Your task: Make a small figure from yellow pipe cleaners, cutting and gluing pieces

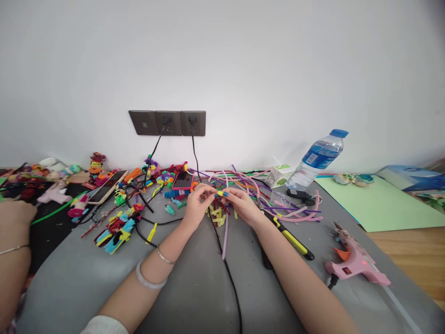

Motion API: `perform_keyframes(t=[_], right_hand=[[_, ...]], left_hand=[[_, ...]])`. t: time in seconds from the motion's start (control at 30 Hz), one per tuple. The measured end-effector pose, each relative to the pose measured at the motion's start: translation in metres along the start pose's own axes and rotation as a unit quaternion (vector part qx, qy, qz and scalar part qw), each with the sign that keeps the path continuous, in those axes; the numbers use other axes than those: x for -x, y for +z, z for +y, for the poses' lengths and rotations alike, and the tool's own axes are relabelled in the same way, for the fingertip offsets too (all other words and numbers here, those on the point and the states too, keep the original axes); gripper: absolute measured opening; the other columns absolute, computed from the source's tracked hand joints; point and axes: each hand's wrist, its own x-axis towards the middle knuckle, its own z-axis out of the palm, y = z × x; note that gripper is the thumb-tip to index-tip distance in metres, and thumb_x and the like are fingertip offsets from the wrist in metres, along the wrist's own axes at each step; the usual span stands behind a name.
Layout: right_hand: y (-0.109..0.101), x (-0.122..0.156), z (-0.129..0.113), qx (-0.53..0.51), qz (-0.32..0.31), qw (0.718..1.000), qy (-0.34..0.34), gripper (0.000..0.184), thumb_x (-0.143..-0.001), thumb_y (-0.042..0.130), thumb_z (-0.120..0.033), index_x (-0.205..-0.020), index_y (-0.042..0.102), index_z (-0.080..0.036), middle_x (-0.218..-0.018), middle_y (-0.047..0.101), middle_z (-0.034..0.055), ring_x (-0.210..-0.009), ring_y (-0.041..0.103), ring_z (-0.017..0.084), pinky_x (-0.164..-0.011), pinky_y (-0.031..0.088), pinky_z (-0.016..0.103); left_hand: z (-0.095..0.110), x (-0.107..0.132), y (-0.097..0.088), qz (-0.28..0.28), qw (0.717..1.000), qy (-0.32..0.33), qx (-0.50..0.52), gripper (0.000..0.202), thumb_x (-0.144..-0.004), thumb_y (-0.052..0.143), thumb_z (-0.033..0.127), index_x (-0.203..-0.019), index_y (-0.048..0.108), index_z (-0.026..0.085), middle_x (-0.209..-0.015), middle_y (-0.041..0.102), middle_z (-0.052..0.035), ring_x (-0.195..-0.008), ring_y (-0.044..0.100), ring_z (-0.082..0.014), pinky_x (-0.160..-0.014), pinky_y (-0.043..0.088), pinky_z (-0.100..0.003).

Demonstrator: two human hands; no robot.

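Observation:
A small yellow piece of pipe cleaner (219, 193) is pinched between the fingertips of both hands over the middle of the table. My left hand (199, 200) is closed on its left end. From the other side, my right hand (243, 204) grips it with thumb and forefinger; blue nail polish shows there. Just beneath the hands lie several short yellow pipe cleaner pieces (218, 218), partly hidden by the fingers. A long pale purple pipe cleaner (225, 236) points toward me below them. Pink and purple pipe cleaners (250, 183) spread out behind my right hand.
Pliers with yellow-black handles (294, 241) lie right of my right hand. A pink glue gun (358, 264) sits farther right. A tilted water bottle (318, 157), a drink carton (279, 175), a phone (107, 187) and pipe cleaner figures (118, 227) stand around. Another person's arm (14, 246) is at left.

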Motion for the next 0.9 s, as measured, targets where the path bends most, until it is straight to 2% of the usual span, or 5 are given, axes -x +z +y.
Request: perform_keyframes(t=[0.27,0.37,0.47,0.63,0.9], right_hand=[[-0.0016,-0.0019,0.0016,0.014,0.036,0.999,-0.033,0.029,-0.073,0.076,-0.048,-0.079,0.071,-0.02,-0.067,0.062,-0.0006,-0.063,0.054,0.013,-0.065,0.043,0.027],[-0.0014,-0.002,0.0022,0.052,0.048,0.996,-0.056,0.029,-0.075,0.074,-0.049,-0.079,0.07,-0.02,-0.067,0.062,-0.0003,-0.062,0.054,0.014,-0.064,0.044,0.028],[0.0005,-0.0009,0.0015,0.11,0.054,0.989,-0.088,0.029,-0.076,0.071,-0.049,-0.08,0.069,-0.02,-0.071,0.065,0.0015,-0.064,0.056,0.015,-0.064,0.045,0.029],[0.0036,0.002,0.0,0.202,0.071,0.962,-0.167,0.025,-0.081,0.068,-0.044,-0.084,0.069,-0.019,-0.08,0.069,0.0047,-0.073,0.06,0.018,-0.069,0.048,0.031],[0.0015,0.0026,0.0009,0.227,0.091,0.95,-0.193,0.022,-0.083,0.066,-0.041,-0.086,0.07,-0.019,-0.082,0.07,0.0056,-0.075,0.061,0.02,-0.07,0.049,0.033]], left_hand=[[0.0016,0.0009,0.0009,0.001,0.999,-0.035,-0.009,0.016,-0.088,0.057,0.026,-0.092,0.069,0.018,-0.093,0.062,-0.0066,-0.086,0.06,-0.0175,-0.063,0.045,-0.023],[0.0047,0.0014,0.0013,0.0,0.999,-0.039,0.008,0.027,-0.093,0.051,0.036,-0.092,0.07,0.017,-0.092,0.062,-0.0077,-0.085,0.06,-0.0182,-0.064,0.047,-0.025],[0.0064,0.002,0.0019,-0.012,0.999,-0.04,0.015,0.028,-0.091,0.054,0.041,-0.09,0.07,0.017,-0.092,0.062,-0.0077,-0.083,0.059,-0.0177,-0.063,0.047,-0.025],[0.0054,0.0028,0.0032,-0.026,0.998,-0.056,-0.003,0.019,-0.085,0.063,0.036,-0.092,0.067,0.018,-0.092,0.061,-0.0058,-0.079,0.058,-0.0155,-0.061,0.047,-0.023],[0.0087,0.0021,0.0036,-0.023,0.999,-0.049,0.002,0.011,-0.082,0.062,0.025,-0.09,0.062,0.017,-0.091,0.059,-0.0052,-0.077,0.057,-0.0142,-0.06,0.046,-0.022]])
